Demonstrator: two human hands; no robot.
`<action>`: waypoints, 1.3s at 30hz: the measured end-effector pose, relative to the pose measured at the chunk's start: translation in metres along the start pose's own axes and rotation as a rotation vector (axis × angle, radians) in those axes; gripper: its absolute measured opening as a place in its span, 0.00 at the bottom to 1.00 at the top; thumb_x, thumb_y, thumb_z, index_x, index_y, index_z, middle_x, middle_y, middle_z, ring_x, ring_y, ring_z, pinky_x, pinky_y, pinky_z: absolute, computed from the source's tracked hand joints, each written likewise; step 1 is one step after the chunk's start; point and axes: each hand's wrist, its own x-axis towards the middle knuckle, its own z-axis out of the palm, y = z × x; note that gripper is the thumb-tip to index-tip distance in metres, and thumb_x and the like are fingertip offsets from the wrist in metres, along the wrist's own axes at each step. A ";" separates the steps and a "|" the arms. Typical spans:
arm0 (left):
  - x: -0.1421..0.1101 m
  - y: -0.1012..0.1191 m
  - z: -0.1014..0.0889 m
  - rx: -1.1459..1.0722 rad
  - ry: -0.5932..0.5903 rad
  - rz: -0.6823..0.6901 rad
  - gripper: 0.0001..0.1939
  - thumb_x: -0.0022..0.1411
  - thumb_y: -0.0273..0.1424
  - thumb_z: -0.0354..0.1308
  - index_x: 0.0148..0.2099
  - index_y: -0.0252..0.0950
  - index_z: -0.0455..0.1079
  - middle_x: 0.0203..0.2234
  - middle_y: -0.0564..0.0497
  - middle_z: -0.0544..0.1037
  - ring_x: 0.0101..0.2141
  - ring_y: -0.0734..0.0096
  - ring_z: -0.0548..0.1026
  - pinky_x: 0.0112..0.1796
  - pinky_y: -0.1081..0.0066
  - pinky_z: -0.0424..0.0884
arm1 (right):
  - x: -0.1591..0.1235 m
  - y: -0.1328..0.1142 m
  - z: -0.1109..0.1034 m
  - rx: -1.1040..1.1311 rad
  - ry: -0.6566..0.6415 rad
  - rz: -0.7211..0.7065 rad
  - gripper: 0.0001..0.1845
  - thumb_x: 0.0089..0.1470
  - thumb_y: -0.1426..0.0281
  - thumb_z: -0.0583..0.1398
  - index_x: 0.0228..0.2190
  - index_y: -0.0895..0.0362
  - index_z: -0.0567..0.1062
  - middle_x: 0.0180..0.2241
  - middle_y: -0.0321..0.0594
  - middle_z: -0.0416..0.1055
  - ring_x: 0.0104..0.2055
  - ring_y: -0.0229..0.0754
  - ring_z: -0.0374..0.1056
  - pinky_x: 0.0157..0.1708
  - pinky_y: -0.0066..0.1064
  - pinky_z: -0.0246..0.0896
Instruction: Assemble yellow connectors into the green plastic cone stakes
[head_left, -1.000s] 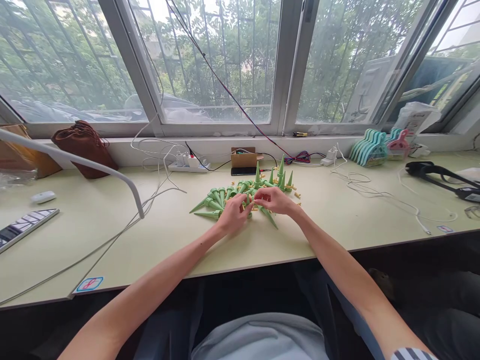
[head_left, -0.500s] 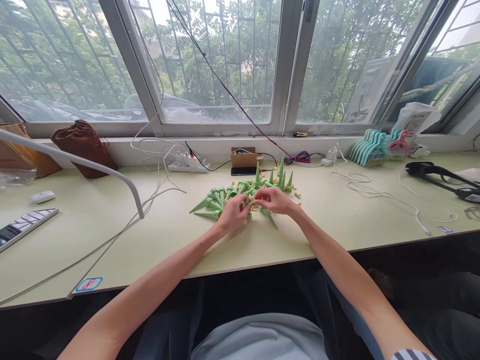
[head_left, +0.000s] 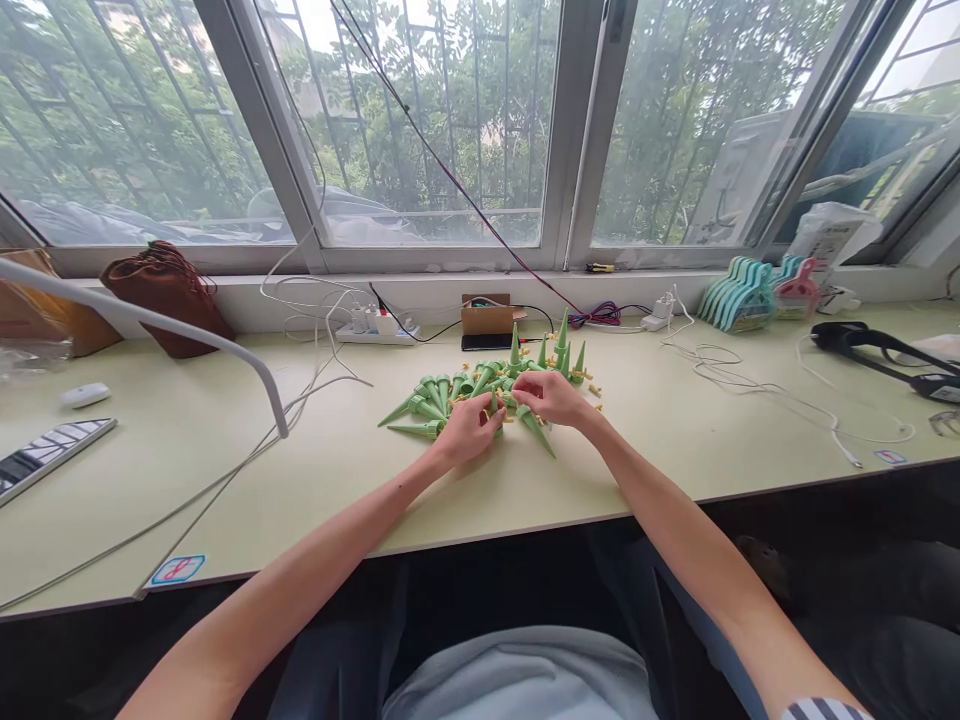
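Observation:
My left hand is closed around a green plastic plant-watering spike, which stands with its tip up. Close on its right, my right hand has thumb and fingers pinched together; what they hold, if anything, is too small to make out. Under the right hand a loose green spike lies with its point toward me. More spikes lie in a heap to the left and behind the hands, while several others stand upright at the back right. Small yellow valve pieces are scattered among them.
A phone and a small cardboard box are behind the heap. A power strip with white cables sits back left. A grey lamp arm reaches over the left side. Teal hangers and black goggles are at right.
My right hand has drawn slightly away from the spike in my left hand, so a gap shows between the fingertips. The left hand keeps its place around the spike.

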 end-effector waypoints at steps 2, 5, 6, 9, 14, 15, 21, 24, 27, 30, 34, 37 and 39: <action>0.000 0.000 0.001 -0.067 0.018 -0.015 0.13 0.63 0.40 0.54 0.34 0.35 0.71 0.23 0.52 0.73 0.22 0.74 0.67 0.26 0.72 0.64 | 0.000 0.000 0.000 0.001 0.000 0.001 0.10 0.56 0.66 0.58 0.28 0.58 0.74 0.25 0.36 0.70 0.26 0.35 0.61 0.28 0.27 0.56; 0.002 0.003 0.001 -0.222 0.067 -0.073 0.14 0.62 0.42 0.57 0.35 0.35 0.69 0.22 0.53 0.72 0.21 0.75 0.67 0.24 0.73 0.63 | 0.000 0.000 0.000 0.018 -0.005 0.012 0.10 0.56 0.65 0.58 0.29 0.58 0.75 0.25 0.36 0.70 0.25 0.35 0.62 0.27 0.27 0.56; 0.002 0.004 0.000 -0.278 0.083 -0.104 0.14 0.61 0.43 0.57 0.35 0.36 0.69 0.21 0.54 0.71 0.19 0.76 0.66 0.22 0.74 0.62 | 0.000 0.000 0.001 0.026 -0.006 0.014 0.10 0.56 0.65 0.58 0.29 0.58 0.75 0.24 0.36 0.70 0.25 0.35 0.62 0.27 0.27 0.56; 0.003 0.008 -0.002 -0.403 0.127 -0.182 0.15 0.60 0.43 0.59 0.35 0.36 0.67 0.18 0.57 0.68 0.15 0.79 0.63 0.18 0.75 0.59 | 0.000 -0.001 0.001 0.046 -0.003 0.009 0.10 0.56 0.65 0.59 0.29 0.58 0.75 0.24 0.36 0.70 0.25 0.35 0.63 0.27 0.27 0.57; 0.003 0.012 -0.006 -0.490 0.163 -0.223 0.14 0.60 0.42 0.60 0.35 0.36 0.65 0.16 0.59 0.66 0.12 0.80 0.61 0.14 0.75 0.57 | -0.001 -0.004 0.001 0.057 -0.020 -0.001 0.09 0.55 0.66 0.60 0.29 0.59 0.75 0.24 0.35 0.69 0.25 0.34 0.62 0.27 0.27 0.57; 0.002 0.013 -0.006 -0.498 0.167 -0.227 0.14 0.60 0.42 0.60 0.34 0.36 0.65 0.16 0.59 0.65 0.12 0.80 0.61 0.14 0.75 0.57 | -0.001 -0.004 0.001 0.056 -0.023 -0.001 0.09 0.55 0.66 0.60 0.29 0.59 0.76 0.24 0.35 0.69 0.25 0.34 0.62 0.27 0.26 0.57; 0.002 0.016 -0.007 -0.511 0.165 -0.233 0.14 0.60 0.42 0.61 0.34 0.36 0.64 0.14 0.60 0.65 0.12 0.80 0.61 0.15 0.75 0.57 | -0.001 -0.006 0.001 0.059 -0.027 -0.011 0.09 0.56 0.65 0.61 0.30 0.58 0.76 0.25 0.36 0.70 0.25 0.34 0.62 0.27 0.26 0.56; 0.002 0.016 -0.007 -0.513 0.167 -0.232 0.15 0.60 0.42 0.61 0.34 0.36 0.64 0.14 0.59 0.65 0.12 0.80 0.61 0.15 0.75 0.57 | -0.001 -0.006 0.001 0.067 -0.027 -0.016 0.09 0.56 0.65 0.61 0.30 0.58 0.76 0.25 0.36 0.69 0.25 0.34 0.61 0.26 0.26 0.56; 0.002 0.015 -0.006 -0.514 0.175 -0.234 0.14 0.60 0.41 0.61 0.34 0.36 0.64 0.14 0.59 0.65 0.12 0.81 0.61 0.15 0.75 0.57 | -0.002 -0.006 0.001 0.085 -0.017 -0.017 0.10 0.56 0.64 0.60 0.29 0.58 0.76 0.24 0.36 0.69 0.25 0.34 0.61 0.25 0.26 0.56; 0.003 0.014 -0.006 -0.512 0.185 -0.241 0.13 0.60 0.40 0.61 0.34 0.36 0.64 0.14 0.60 0.65 0.12 0.81 0.60 0.15 0.75 0.57 | -0.002 -0.006 0.001 0.109 -0.008 -0.014 0.10 0.56 0.64 0.60 0.29 0.58 0.75 0.23 0.35 0.68 0.24 0.34 0.61 0.25 0.26 0.56; 0.003 0.015 -0.006 -0.512 0.190 -0.243 0.13 0.60 0.40 0.61 0.34 0.36 0.64 0.14 0.60 0.65 0.12 0.81 0.60 0.15 0.75 0.57 | -0.003 -0.007 0.000 0.126 -0.018 -0.015 0.10 0.56 0.65 0.60 0.29 0.58 0.75 0.23 0.35 0.68 0.24 0.34 0.61 0.24 0.26 0.55; 0.002 0.016 -0.007 -0.507 0.184 -0.236 0.13 0.60 0.40 0.60 0.34 0.36 0.64 0.14 0.59 0.66 0.12 0.81 0.61 0.15 0.75 0.57 | -0.003 -0.009 0.000 0.126 -0.026 -0.019 0.09 0.55 0.65 0.61 0.29 0.59 0.75 0.23 0.35 0.68 0.24 0.34 0.61 0.24 0.26 0.56; 0.002 0.016 -0.007 -0.503 0.176 -0.228 0.13 0.60 0.40 0.60 0.34 0.36 0.65 0.14 0.59 0.66 0.12 0.80 0.61 0.15 0.75 0.57 | -0.003 -0.010 0.001 0.130 -0.034 -0.025 0.09 0.55 0.65 0.61 0.30 0.59 0.75 0.24 0.36 0.69 0.25 0.34 0.61 0.25 0.26 0.56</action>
